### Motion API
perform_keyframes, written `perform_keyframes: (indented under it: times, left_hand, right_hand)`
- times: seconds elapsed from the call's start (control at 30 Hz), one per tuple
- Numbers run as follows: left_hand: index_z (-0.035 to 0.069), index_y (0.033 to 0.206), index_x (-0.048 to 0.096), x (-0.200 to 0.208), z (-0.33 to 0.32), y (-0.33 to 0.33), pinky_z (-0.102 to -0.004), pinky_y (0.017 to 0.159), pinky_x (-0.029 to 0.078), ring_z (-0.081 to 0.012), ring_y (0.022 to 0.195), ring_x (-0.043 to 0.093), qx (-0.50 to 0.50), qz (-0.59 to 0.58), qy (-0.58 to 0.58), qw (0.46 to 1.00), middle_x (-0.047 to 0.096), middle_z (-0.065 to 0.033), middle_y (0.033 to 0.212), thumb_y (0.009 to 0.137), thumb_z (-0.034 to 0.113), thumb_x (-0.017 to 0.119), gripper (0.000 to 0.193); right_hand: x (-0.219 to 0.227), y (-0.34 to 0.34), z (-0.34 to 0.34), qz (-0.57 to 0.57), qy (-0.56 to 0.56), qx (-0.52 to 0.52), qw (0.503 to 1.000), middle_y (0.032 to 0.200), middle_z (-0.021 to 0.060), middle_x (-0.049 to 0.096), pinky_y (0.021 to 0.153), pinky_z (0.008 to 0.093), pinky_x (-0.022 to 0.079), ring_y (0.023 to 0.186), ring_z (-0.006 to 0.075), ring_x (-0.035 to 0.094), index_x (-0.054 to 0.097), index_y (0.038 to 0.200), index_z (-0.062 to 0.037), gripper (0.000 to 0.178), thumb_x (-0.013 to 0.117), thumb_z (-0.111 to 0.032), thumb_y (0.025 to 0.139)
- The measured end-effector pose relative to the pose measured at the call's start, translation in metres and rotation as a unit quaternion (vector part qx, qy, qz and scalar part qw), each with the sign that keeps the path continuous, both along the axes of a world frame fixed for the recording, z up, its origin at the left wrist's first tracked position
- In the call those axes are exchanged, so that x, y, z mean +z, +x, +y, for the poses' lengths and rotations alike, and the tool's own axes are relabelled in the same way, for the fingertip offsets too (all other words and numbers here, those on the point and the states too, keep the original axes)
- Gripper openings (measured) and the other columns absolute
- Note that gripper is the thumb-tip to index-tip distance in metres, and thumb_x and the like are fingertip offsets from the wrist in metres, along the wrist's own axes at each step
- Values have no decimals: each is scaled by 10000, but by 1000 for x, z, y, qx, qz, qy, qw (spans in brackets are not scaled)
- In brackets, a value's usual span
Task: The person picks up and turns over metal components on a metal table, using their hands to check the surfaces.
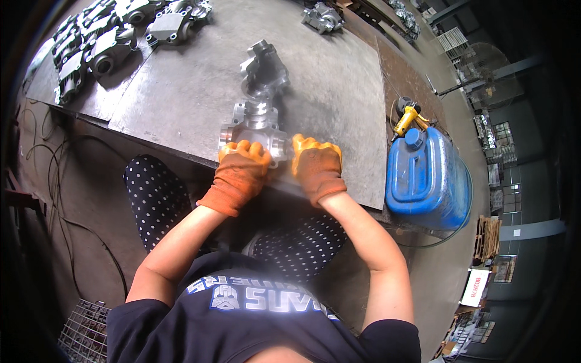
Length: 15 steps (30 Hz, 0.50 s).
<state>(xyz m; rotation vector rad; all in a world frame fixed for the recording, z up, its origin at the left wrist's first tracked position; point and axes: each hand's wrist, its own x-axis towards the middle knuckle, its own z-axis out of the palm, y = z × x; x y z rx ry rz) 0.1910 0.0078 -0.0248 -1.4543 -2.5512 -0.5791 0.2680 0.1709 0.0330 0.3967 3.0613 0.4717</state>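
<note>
A silver metal casting (pixel 256 116) with round bores and bolt lugs lies near the table's front edge. My left hand (pixel 242 168), in an orange glove, is closed over its near left side. Just right of the casting is my right hand (pixel 318 163), gloved the same way, with its fingers curled in. Whatever those fingers may hold is hidden, and I cannot tell whether they touch the part. A second casting (pixel 264 68) of similar metal sits right behind the first, touching or nearly so.
Several castings (pixel 109 48) crowd the table's far left, and another casting (pixel 322 18) sits at the back. A blue jerrycan (pixel 426 175) stands at the right edge, with a yellow power tool (pixel 407 121) behind it. Cables (pixel 57 181) trail over the floor at left, above a wire basket (pixel 83 330).
</note>
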Motion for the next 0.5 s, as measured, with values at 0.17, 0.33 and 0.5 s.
perform_keyframes:
  times: [0.17, 0.33, 0.5]
  left_hand:
    - [138, 947, 661, -4, 1, 0, -441, 821, 462, -290, 968, 617, 3, -4, 18, 1000, 638, -56, 957, 742, 399, 777, 352]
    - [130, 943, 664, -3, 2, 1, -435, 823, 460, -283, 958, 616, 3, -10, 17, 1000, 638, -56, 948, 749, 402, 771, 351]
    - [128, 939, 668, -6, 2, 1, -432, 817, 456, -275, 954, 615, 7, -11, 11, 1000, 639, -54, 946, 773, 428, 755, 354]
  right_hand:
    - [-8, 1, -13, 18, 3, -45, 999, 823, 71, 704, 660, 408, 521, 709, 277, 709, 608, 963, -145, 109, 607, -227, 891]
    - [-17, 7, -8, 64, -10, -15, 998, 792, 73, 686, 651, 410, 513, 688, 277, 696, 591, 961, -139, 150, 639, -246, 868]
    - [-17, 9, -3, 75, -13, 21, 997, 783, 69, 681, 657, 414, 508, 683, 277, 687, 583, 957, -135, 178, 661, -258, 855]
